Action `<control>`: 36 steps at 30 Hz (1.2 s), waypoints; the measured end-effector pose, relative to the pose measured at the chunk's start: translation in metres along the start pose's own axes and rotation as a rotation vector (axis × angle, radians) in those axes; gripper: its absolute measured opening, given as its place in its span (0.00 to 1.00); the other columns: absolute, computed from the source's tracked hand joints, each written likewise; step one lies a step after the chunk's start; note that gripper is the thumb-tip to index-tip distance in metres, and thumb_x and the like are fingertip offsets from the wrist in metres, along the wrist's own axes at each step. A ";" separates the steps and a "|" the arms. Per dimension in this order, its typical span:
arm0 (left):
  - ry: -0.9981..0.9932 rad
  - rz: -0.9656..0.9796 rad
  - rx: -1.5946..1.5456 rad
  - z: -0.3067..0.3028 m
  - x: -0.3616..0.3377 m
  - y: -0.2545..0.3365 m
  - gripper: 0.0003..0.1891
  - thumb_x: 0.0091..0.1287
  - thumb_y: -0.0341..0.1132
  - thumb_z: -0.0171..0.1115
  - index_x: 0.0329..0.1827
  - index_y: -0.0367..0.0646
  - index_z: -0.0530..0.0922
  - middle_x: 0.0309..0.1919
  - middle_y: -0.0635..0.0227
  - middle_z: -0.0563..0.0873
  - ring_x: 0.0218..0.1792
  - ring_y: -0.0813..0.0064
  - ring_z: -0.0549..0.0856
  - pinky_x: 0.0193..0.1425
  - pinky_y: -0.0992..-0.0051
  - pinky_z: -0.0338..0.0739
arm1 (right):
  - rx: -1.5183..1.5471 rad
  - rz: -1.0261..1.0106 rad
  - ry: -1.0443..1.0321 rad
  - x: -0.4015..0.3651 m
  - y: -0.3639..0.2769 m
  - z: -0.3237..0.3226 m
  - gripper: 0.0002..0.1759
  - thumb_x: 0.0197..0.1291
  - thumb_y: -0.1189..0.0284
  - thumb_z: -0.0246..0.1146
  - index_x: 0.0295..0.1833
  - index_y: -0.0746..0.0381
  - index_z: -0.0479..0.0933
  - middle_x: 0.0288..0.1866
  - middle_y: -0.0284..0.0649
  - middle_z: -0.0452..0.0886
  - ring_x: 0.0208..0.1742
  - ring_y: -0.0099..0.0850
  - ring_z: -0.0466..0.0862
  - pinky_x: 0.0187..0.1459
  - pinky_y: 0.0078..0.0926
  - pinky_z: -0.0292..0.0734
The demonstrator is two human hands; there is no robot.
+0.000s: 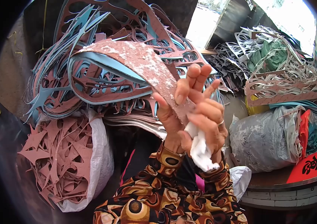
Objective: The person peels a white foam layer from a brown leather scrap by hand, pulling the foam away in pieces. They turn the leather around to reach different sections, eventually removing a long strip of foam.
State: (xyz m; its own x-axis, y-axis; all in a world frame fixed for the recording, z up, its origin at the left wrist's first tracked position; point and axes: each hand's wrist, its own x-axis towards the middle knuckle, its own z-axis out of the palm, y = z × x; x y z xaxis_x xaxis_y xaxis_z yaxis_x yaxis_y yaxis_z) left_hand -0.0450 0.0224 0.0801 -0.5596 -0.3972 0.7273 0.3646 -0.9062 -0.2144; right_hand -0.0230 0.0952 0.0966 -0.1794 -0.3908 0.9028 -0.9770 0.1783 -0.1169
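A long curved strip (139, 59), reddish brown with white flecks on top and light blue beneath, arches up and to the left from my hands. My left hand (171, 115) holds its lower end, the thumb at its left edge and bent fingers over its right side. Close against it on the right is my right hand (209, 121), its fingers curled, partly blurred, around a crumpled white cloth (201, 151) that hangs below the palm. The right fingertips are beside the strip's lower end; whether they touch it is unclear.
Behind lies a tangled heap of pink and blue cut-out sheets (57, 93). A white sack (104, 149) of reddish scraps stands at the lower left. To the right are a stuffed grey bag (265, 138), more offcuts (285, 84) and a red paper (315, 164) on a rounded ledge.
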 end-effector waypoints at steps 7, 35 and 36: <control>0.028 -0.032 -0.050 -0.008 -0.003 0.002 0.24 0.60 0.63 0.55 0.25 0.51 0.69 0.65 0.61 0.67 0.72 0.62 0.56 0.72 0.44 0.40 | 0.175 0.063 0.035 -0.007 0.003 0.000 0.14 0.42 0.73 0.64 0.31 0.62 0.66 0.30 0.41 0.72 0.32 0.36 0.72 0.35 0.33 0.69; 0.093 -0.126 -0.027 -0.005 -0.008 0.003 0.24 0.56 0.63 0.61 0.21 0.52 0.69 0.63 0.66 0.70 0.70 0.63 0.60 0.73 0.48 0.42 | 0.343 0.075 0.146 -0.031 0.002 -0.001 0.12 0.37 0.78 0.61 0.21 0.60 0.61 0.18 0.33 0.65 0.21 0.29 0.64 0.31 0.31 0.59; 0.092 -0.126 -0.029 -0.005 -0.008 0.003 0.24 0.56 0.63 0.61 0.21 0.52 0.69 0.63 0.66 0.70 0.70 0.63 0.60 0.73 0.48 0.42 | 0.343 0.081 0.138 -0.032 0.002 -0.003 0.12 0.36 0.78 0.61 0.21 0.60 0.61 0.18 0.33 0.64 0.20 0.29 0.64 0.30 0.30 0.59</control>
State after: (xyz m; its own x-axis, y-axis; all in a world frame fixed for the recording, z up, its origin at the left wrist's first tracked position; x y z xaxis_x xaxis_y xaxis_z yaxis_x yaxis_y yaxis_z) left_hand -0.0433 0.0221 0.0708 -0.6659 -0.2906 0.6871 0.2665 -0.9529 -0.1446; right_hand -0.0185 0.1105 0.0687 -0.2634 -0.2587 0.9293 -0.9462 -0.1181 -0.3011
